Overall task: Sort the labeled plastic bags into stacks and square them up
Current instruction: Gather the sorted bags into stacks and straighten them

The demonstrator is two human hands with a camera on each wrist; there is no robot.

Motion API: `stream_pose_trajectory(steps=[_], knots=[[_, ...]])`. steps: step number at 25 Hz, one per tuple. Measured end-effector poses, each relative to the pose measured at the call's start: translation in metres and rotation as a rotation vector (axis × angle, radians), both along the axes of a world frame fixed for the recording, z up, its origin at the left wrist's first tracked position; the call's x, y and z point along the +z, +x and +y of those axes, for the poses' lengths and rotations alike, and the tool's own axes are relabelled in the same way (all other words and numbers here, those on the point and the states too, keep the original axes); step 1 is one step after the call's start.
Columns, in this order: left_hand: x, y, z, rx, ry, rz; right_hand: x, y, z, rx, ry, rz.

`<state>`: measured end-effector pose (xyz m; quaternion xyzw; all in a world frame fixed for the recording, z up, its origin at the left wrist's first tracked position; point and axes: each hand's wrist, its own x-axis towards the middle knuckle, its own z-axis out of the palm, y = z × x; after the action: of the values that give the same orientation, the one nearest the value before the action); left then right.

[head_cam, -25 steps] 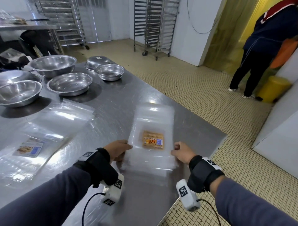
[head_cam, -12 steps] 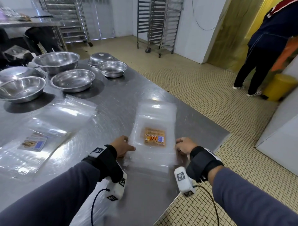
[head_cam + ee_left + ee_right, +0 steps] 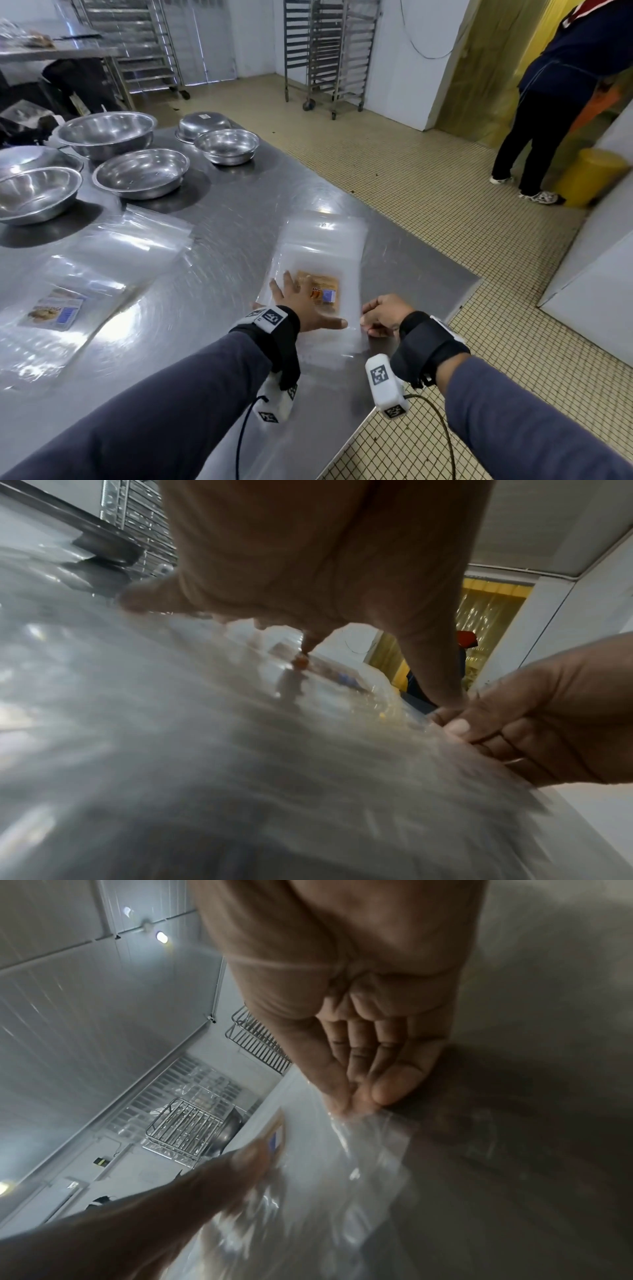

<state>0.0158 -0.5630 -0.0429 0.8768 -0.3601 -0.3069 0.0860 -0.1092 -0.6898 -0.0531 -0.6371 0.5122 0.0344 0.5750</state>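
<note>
A stack of clear plastic bags (image 3: 322, 246) with an orange label (image 3: 327, 291) lies near the steel table's front right corner. My left hand (image 3: 298, 301) lies flat on this stack, fingers spread, partly covering the label. My right hand (image 3: 380, 315) is at the stack's right edge, its fingers curled. In the right wrist view the thumb and fingers of that hand (image 3: 359, 1056) pinch the bags' edge (image 3: 363, 1139). The left wrist view shows the left hand (image 3: 325, 574) pressing down on the plastic (image 3: 240, 723). A second stack (image 3: 102, 260) with a pale blue-and-tan label (image 3: 51, 313) lies at the left.
Several steel bowls (image 3: 140, 174) stand at the back left of the table (image 3: 222, 240). The table's right edge (image 3: 455, 308) drops to a tiled floor. Wheeled racks (image 3: 329, 51) stand behind. A person (image 3: 555, 102) stands by a yellow bin (image 3: 592, 178) at the far right.
My left hand has moved from the stack's left edge onto its top and now lies flat with fingers spread. My right hand has stayed at the right edge.
</note>
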Motion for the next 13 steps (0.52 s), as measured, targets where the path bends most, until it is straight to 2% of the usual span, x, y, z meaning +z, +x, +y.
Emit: stream_pose_trajectory(steps=[2, 4, 8, 13], knots=[[-0.001, -0.006, -0.003, 0.030, 0.021, -0.028, 0.000, 0.000, 0.001, 0.020, -0.014, 0.001], [-0.002, -0.014, -0.006, -0.016, -0.002, -0.072, 0.003, 0.000, 0.000, 0.030, -0.011, -0.009], [-0.011, -0.020, -0.009, -0.026, -0.016, -0.007, 0.006, 0.000, 0.000, 0.081, -0.009, 0.007], [-0.026, -0.020, -0.003, 0.008, 0.029, -0.042, 0.001, -0.007, 0.000, -0.030, 0.105, -0.089]])
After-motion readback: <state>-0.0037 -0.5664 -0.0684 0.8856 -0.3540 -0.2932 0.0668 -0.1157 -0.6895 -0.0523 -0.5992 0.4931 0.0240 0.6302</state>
